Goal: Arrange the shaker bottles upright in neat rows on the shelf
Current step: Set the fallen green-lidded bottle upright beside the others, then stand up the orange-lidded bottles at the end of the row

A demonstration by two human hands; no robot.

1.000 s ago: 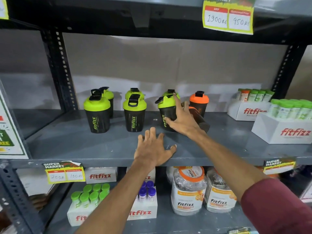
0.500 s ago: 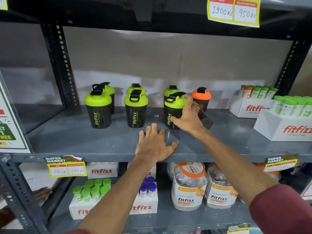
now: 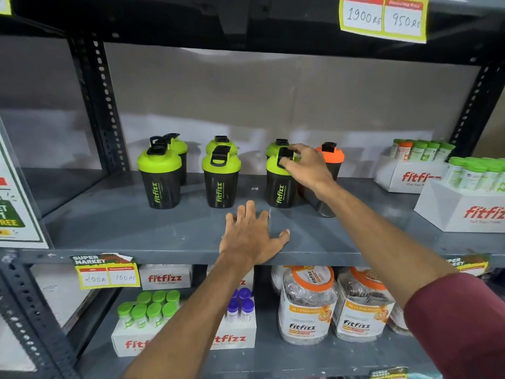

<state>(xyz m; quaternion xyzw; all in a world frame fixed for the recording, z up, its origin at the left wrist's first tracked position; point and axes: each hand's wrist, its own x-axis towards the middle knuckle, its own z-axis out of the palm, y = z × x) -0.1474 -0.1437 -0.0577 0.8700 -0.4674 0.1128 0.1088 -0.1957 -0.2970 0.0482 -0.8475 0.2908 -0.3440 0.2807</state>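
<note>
- Left hand (image 3: 252, 236) flat on front part of grey shelf (image 3: 136, 231), palm down, fingers spread, thumb out to the right; holding nothing.
- Just beyond it, front row of three green-lidded shaker bottles, all upright, black bodies, "fitfizz" print facing out: left bottle (image 3: 161, 179), middle bottle (image 3: 221, 180), right bottle (image 3: 280, 187).
- Right hand (image 3: 307, 166) reaches in from the right over the right bottle; fingertips pinched on its black flip cap (image 3: 284, 157).
- Under the right wrist, a dark bottle (image 3: 323, 207) lies tilted on the shelf, mostly hidden by the arm; lid not visible.
- Back row: three more green-lidded bottles, one behind each front one, largely hidden.
- Orange-lidded bottle (image 3: 332, 157) upright, behind the right hand.
- Far right: white fitfizz boxes (image 3: 464, 212) of small green-capped tubes.
</note>
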